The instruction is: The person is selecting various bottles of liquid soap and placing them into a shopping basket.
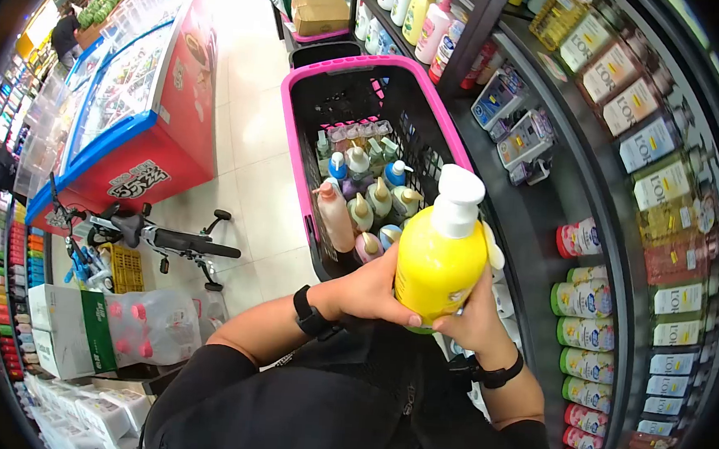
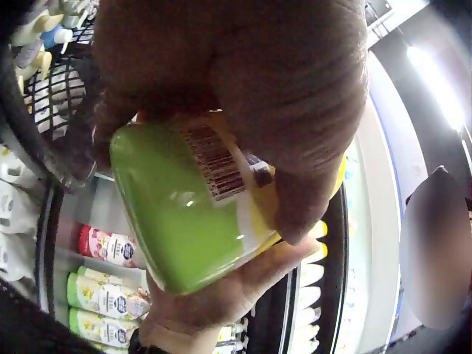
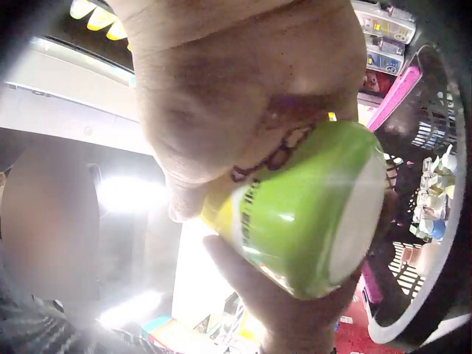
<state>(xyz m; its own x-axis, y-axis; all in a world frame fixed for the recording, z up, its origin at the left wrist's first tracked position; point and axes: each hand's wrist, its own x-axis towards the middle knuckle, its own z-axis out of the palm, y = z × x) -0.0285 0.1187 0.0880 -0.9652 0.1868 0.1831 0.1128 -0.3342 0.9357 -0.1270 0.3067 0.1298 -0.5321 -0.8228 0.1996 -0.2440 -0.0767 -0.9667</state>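
Note:
Both hands hold a yellow pump bottle (image 1: 437, 267) with a white pump top, in front of the torso. My left hand (image 1: 365, 293) grips its left side, thumb across the front; my right hand (image 1: 476, 318) grips the other side. The wrist views show the bottle's green lower part (image 2: 181, 214) from below, with a barcode (image 2: 214, 162) on its back. Just beyond the bottle stands a black basket with a pink rim (image 1: 295, 128). Several pump bottles stand inside, among them a pink one (image 1: 336, 219) and some with blue collars.
Shelves on the right carry L'OR-labelled bottles (image 1: 610, 73) and green-labelled bottles (image 1: 583, 332). Left of the tiled floor (image 1: 252, 146) stand a red freezer (image 1: 169, 140) and a small bicycle (image 1: 179, 239). A white-and-green carton (image 1: 64, 329) and wrapped clear bottles (image 1: 157, 323) are nearer.

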